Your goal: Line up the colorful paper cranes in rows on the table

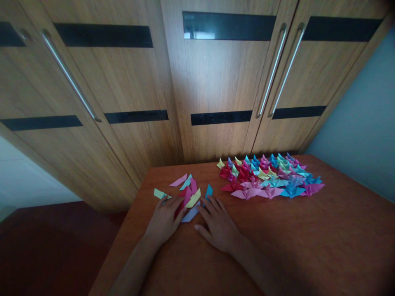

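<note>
L hand (pixel 165 218), R hand (pixel 220 226) at paper pcs (pixel 193 199), tbl (pixel 314 238) room to R.

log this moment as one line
left hand: on loose paper pieces | right hand: at blue piece | folded paper figures: grouped on table, right of loose pieces

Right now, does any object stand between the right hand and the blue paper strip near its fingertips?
Nothing visible does. The right hand has its fingertips at the near end of the blue paper strip. The folded paper figures stand off to the right, outside that short path.
</note>
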Tool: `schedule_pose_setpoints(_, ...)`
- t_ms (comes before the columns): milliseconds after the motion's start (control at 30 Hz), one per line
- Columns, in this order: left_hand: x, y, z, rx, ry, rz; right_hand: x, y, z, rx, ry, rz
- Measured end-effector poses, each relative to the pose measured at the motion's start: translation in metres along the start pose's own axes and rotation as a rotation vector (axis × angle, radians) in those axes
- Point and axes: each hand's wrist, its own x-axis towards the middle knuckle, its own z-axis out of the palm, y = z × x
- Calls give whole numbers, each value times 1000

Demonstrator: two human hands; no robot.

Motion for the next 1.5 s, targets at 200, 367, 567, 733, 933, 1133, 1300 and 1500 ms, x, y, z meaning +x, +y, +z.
schedule_pose_setpoints(200,-1,-3,2,38,-32,-37,0,0,-1,-2,-8,1)
schedule_pose_setpoints(367,-3,-7,6,99,-41,-79,1,0,-1,-7,0,0)
schedule_pose_setpoints(567,-2,-5,1,84,-35,-55,0,0,0,-12,12,6)
schedule_pose_setpoints(733,0,-1,-6,54,-15,-30,0,0,1,-3,18,5)
schedule_pose_setpoints(933,0,-1,-5,54,32,-20,0,1,0,19,31,-4)
schedule_pose_setpoints(1133,2,-2,-5,-1,115,3,0,0,-2,33,119,-53)
schedule_pose_setpoints(1300,4,6,-4,-54,174,6,-9,20,-19,51,364,-30)
schedule_pose_setpoints(1500,12,43,3,-67,142,34,-45,118,-63,-83,685,287)
